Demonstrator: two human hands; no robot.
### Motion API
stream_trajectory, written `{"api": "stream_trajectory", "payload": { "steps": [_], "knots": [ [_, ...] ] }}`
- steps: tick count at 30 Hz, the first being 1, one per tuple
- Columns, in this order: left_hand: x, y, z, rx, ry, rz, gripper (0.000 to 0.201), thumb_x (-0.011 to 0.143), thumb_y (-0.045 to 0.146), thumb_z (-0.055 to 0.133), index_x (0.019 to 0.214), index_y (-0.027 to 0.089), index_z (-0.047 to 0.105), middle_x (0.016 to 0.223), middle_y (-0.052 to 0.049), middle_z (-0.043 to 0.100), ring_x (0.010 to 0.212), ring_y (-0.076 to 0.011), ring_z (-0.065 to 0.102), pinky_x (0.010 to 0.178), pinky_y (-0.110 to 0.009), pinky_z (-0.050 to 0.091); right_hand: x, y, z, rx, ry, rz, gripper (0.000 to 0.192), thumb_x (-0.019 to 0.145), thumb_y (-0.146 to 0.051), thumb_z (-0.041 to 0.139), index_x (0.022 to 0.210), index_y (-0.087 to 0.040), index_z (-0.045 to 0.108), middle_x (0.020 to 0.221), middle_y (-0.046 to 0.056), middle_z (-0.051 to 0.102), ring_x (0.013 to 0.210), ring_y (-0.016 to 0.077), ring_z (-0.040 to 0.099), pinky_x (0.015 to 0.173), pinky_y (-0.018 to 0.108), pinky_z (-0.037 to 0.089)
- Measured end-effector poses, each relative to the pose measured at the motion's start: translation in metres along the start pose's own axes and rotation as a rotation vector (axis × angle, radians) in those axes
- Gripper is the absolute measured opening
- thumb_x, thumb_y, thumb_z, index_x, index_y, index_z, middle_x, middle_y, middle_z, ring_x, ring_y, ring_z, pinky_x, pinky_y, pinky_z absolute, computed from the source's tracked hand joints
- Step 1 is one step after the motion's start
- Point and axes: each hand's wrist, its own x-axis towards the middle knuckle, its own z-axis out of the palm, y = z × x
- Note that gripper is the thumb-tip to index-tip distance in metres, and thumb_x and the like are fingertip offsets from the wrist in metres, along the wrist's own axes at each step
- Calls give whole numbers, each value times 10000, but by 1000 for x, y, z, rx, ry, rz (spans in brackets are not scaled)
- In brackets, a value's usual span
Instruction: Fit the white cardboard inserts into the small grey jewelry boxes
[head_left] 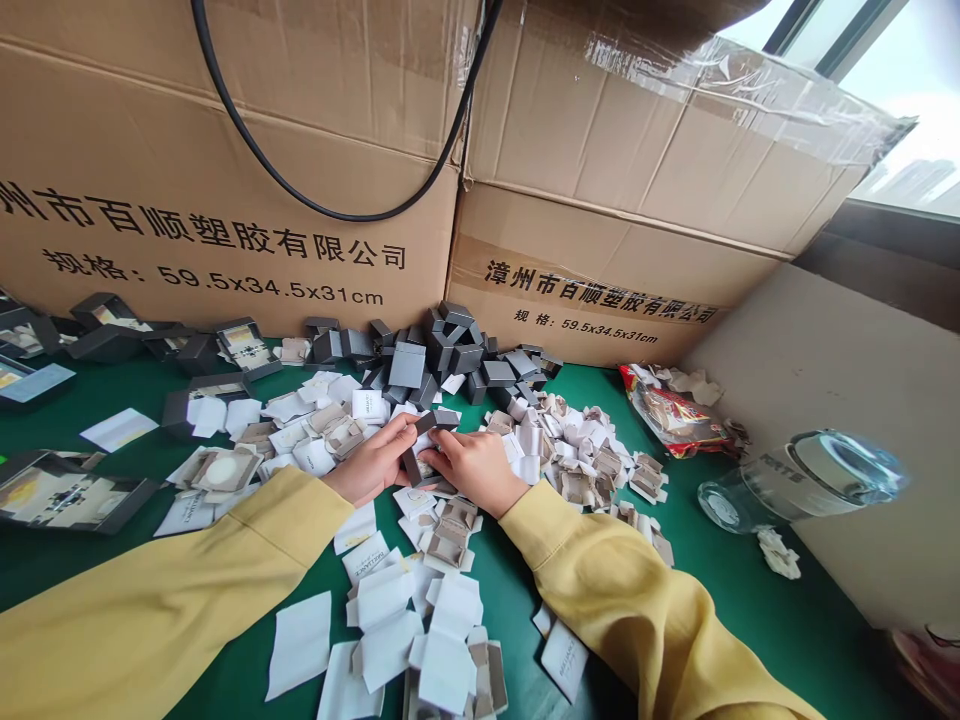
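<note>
2 large brown cardboard cartons fill the upper part of the frame: the left carton (187, 170) carries black printed characters and the size "59.5x34.5x31cm", and the right carton (637, 200), with clear tape peeling off its top edge, bears the same marking in smaller print. A black cable (300, 190) loops down across both of them. Below them a green table (750, 590) runs across the whole lower frame, strewn with paper parts. Along the foot of the cartons, at centre, lies a pile of small grey boxes (442, 355). White folded cards (390, 620) and beige inserts (577, 470) spread from the centre to the bottom edge. At the right a clear glass jar (795, 480) lies on its side, with a red and white plastic packet (675, 410) just above and to its left. Both arms, in yellow sleeves, reach in from the bottom corners and meet at mid-frame. The left hand (371, 462) and the right hand (472, 465) together hold 1 small grey box frame (421, 445), dark grey, rectangular and open, so that its thin walls show as a hollow shape. The left hand's fingers are curled onto its upper left end, thumb against the side; the right hand's fingers are closed over its lower right side. It sits just above the white cards, in front of the grey pile.
</note>
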Motion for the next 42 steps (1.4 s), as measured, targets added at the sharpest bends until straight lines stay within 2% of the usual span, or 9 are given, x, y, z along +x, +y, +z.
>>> {"api": "stream_trajectory", "payload": {
  "steps": [10, 21, 26, 29, 33, 35, 37, 39, 42],
  "knots": [
    [-3, 3, 7, 66, 3, 4, 344, 801, 417, 564, 1092, 250, 494, 823, -1, 552, 723, -151, 565, 615, -318, 547, -3, -1, 11, -31, 8, 37, 312, 924, -413, 417, 749, -180, 529, 612, -8, 652, 512, 106, 574, 489, 267, 160],
    [-2, 0, 5, 168, 3, 34, 352, 823, 435, 521, 1117, 249, 474, 780, -6, 539, 689, -156, 563, 634, -361, 560, -2, -1, 9, -26, 9, 38, 313, 921, -412, 421, 747, -176, 529, 599, -3, 650, 502, 103, 566, 487, 267, 154],
    [-3, 1, 6, 168, 14, 40, 372, 821, 427, 524, 1135, 232, 484, 779, -15, 550, 670, -152, 573, 615, -331, 557, -2, -2, 10, -13, 1, 40, 327, 921, -438, 422, 768, -174, 541, 605, -4, 648, 504, 104, 574, 476, 266, 173],
    [-3, 1, 7, 126, 25, 34, 351, 816, 402, 541, 1120, 232, 497, 804, -19, 577, 702, -167, 597, 611, -331, 558, -3, 0, 9, 24, 45, 25, 368, 919, -468, 411, 763, -170, 560, 591, -3, 639, 506, 105, 574, 478, 256, 216],
    [-1, 1, 2, -30, 100, 72, 301, 827, 342, 536, 1109, 241, 502, 967, -55, 630, 774, -193, 635, 603, -320, 555, -4, 9, 3, 163, 175, -43, 349, 944, -403, 367, 904, -166, 620, 648, 15, 663, 561, 101, 588, 550, 237, 327],
    [0, 2, -1, -109, 146, 109, 303, 849, 323, 491, 1137, 230, 490, 970, -75, 650, 752, -201, 647, 576, -324, 552, -4, 15, 1, 199, 215, 38, 346, 960, -319, 322, 923, -162, 628, 714, 34, 677, 622, 102, 599, 594, 232, 354],
    [0, 5, -3, -153, 185, 135, 321, 872, 314, 431, 1167, 200, 484, 928, -97, 668, 717, -212, 655, 557, -341, 550, -2, 20, 0, 170, 199, 173, 345, 960, -282, 311, 899, -168, 631, 742, 37, 673, 666, 111, 597, 606, 235, 357],
    [0, 8, -4, -187, 230, 134, 338, 891, 314, 372, 1162, 159, 500, 881, -114, 679, 698, -222, 659, 542, -345, 547, 1, 25, 2, 103, 137, 266, 301, 947, -276, 347, 902, -186, 631, 763, 31, 664, 716, 129, 583, 610, 243, 351],
    [0, 11, -2, -260, 301, 130, 356, 904, 311, 320, 1086, 109, 550, 834, -128, 685, 670, -217, 657, 517, -318, 534, 4, 28, 6, -1, 9, 278, 237, 921, -281, 411, 884, -211, 634, 825, 34, 653, 795, 165, 549, 640, 264, 343]
  ]
}}
